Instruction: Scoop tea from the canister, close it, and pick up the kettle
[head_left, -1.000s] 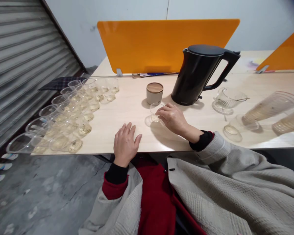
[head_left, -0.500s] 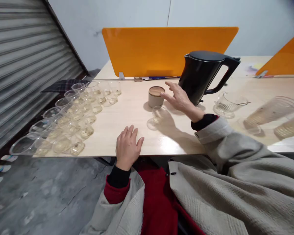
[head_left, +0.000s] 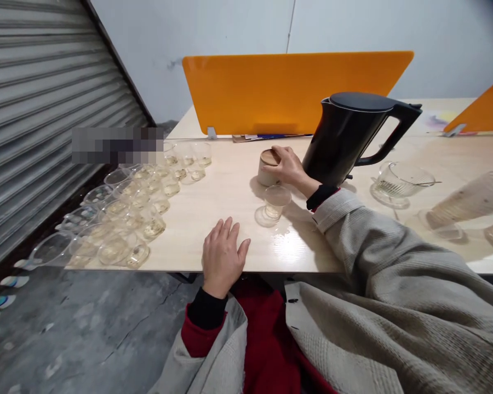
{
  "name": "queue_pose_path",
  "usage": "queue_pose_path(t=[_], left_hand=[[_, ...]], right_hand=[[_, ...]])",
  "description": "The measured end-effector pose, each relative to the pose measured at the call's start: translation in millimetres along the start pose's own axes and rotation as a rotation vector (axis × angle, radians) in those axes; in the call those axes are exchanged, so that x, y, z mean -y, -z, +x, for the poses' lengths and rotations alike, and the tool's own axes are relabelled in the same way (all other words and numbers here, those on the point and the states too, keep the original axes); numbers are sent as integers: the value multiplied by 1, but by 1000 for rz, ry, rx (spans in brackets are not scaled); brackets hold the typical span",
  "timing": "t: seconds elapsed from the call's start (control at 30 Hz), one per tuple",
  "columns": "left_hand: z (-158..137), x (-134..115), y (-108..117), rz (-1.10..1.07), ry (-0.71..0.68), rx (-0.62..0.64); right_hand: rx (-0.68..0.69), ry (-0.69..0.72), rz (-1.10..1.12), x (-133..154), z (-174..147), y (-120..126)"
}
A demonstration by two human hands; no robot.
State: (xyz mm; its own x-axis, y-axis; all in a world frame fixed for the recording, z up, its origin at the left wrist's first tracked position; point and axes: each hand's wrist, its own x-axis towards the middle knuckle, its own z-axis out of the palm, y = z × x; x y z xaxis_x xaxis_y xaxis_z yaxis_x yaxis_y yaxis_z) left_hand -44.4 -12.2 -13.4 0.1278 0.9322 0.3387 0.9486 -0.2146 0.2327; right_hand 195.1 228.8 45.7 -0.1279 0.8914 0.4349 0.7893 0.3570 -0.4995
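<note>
We look down at a pale wooden desk (head_left: 230,191) where a person in a grey knitted coat sits. Their right hand (head_left: 286,167) reaches forward and closes over a small beige canister with a wooden lid (head_left: 268,164) — fingers wrapped across the lid and side, grasping it. The canister stands upright near the middle of the desk, at about 12 o'clock from the person, just beside a black electric kettle (head_left: 347,137) at its 3 o'clock. Near the canister, at its 6 o'clock, a small clear glass cup (head_left: 276,201) stands upright with a little pale liquid in the bottom; the hand is not touching it. The left hand (head_left: 223,255) lies flat and relaxed on the desk's near edge, palm down, fingers spread, holding nothing. At 9 o'clock we see rows of many small clear glass cups (head_left: 139,202) running along the desk's left side, most with a trace of yellowish liquid. At 3 o'clock sit a glass pitcher (head_left: 396,180) and clear tumblers lying on their sides (head_left: 468,200). An orange divider panel (head_left: 296,90) stands behind — at 12 o'clock.
</note>
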Motion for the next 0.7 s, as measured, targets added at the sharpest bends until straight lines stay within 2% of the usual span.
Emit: queue_pose_path(t=[0.1,0.2,0.33,0.4,0.5,0.6,0.7], left_hand=[[0,0,0,-6,-3,-6],[0,2,-1,-10,6,-14],[-1,5,-3,-94,-3,-48],[-3,3,-3,-201,-53,-103],[-6,-8,-1,-425,-177,-132],[-6,-22,2,-614,-242,-37],[-5,-34,3,-693,-236,34]], right_hand=[[-81,-2,-33,6,1,17],[-156,94,-127,27,-11,57],[-201,171,-147,67,-65,122],[-174,212,-101,80,-102,141],[-67,291,25,84,-155,142],[43,269,114,79,-193,116],[100,209,137,74,-210,88]])
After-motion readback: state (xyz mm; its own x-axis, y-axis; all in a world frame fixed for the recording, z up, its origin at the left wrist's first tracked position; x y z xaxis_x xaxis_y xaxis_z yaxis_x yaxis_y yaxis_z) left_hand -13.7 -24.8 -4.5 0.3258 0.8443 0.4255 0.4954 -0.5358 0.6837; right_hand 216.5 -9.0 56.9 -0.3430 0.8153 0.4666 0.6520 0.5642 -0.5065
